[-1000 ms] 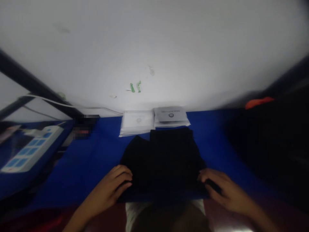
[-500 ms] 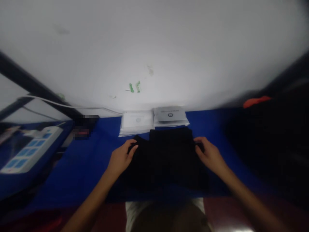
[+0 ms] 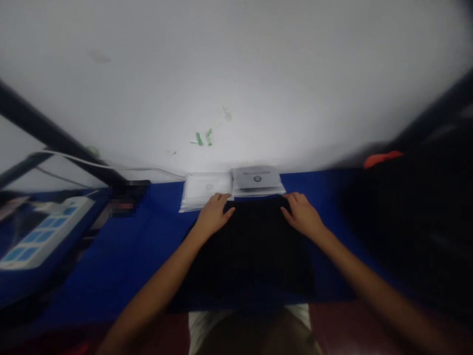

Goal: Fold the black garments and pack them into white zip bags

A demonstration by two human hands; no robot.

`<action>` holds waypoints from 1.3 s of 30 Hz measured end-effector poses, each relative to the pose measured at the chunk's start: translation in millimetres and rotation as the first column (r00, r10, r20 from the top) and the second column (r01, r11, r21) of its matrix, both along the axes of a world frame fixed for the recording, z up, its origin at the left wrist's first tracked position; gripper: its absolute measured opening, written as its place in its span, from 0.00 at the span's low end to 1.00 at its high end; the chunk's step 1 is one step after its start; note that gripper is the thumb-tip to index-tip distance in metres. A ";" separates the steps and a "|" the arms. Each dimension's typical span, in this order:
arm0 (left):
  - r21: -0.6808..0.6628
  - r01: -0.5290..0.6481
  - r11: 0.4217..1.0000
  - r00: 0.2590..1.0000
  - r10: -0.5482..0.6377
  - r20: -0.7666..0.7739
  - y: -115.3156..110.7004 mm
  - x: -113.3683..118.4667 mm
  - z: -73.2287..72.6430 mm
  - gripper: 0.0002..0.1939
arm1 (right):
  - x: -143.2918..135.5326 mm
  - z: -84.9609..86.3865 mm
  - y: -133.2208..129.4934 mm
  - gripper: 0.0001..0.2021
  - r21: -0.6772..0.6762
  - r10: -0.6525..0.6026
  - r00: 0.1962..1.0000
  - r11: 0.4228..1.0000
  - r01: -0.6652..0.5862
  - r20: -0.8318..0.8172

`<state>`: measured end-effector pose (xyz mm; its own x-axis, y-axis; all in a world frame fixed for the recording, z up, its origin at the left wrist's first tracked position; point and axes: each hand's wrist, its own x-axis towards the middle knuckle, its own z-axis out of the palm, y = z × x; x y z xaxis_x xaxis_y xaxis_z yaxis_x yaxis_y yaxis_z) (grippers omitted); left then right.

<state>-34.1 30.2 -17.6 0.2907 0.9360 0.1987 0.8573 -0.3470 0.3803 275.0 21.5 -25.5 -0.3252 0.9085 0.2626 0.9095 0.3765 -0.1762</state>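
Note:
A black garment (image 3: 262,246) lies on the blue table in front of me, its far edge fairly straight; the dark cloth hides its folds and exact kind. My left hand (image 3: 214,213) is closed at its far left corner, thumb on top and fingers over the edge. At the far right corner my right hand (image 3: 301,213) grips the cloth in the same way. Just beyond that edge lie a stack of white plastic packets (image 3: 203,190) and a grey packet with a round logo (image 3: 257,178).
A white wall (image 3: 236,88) rises behind the blue table (image 3: 140,261). On the left are a power strip (image 3: 48,231) with blue sockets and a white cable (image 3: 155,170). A large dark mass (image 3: 414,236) fills the right side, with an orange item (image 3: 382,159) on it.
Both hands have moved toward the far edge and closer together. The garment's left part, which stuck out beside the raised middle, now lines up into one straighter far edge.

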 end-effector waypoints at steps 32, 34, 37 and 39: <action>-0.007 -0.488 0.873 0.868 0.487 0.102 -117.8 -87.9 -20.4 0.22 | 21.9 26.2 -70.2 0.08 -0.124 0.394 0.902 0.900 -0.418 -0.178; -0.120 -0.465 0.877 0.863 0.480 0.157 -117.7 -93.0 -21.1 0.22 | 17.3 24.7 -66.8 0.09 -0.118 0.391 0.903 0.902 -0.414 -0.178; -0.055 -0.424 0.904 0.874 0.425 0.237 -114.4 -89.4 -14.5 0.17 | 7.7 24.1 -63.0 0.11 -0.114 0.359 0.920 0.919 -0.378 -0.157; 0.028 -0.406 0.914 0.889 0.387 0.244 -109.9 -82.5 -5.4 0.14 | 0.6 25.9 -61.4 0.11 -0.102 0.329 0.936 0.934 -0.343 -0.128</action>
<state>-116.6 -79.8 -23.0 -0.1633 0.9432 0.2894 0.8222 -0.0320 0.5683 275.7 -39.9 0.4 -0.5930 0.7780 0.2075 0.7068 0.6264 -0.3287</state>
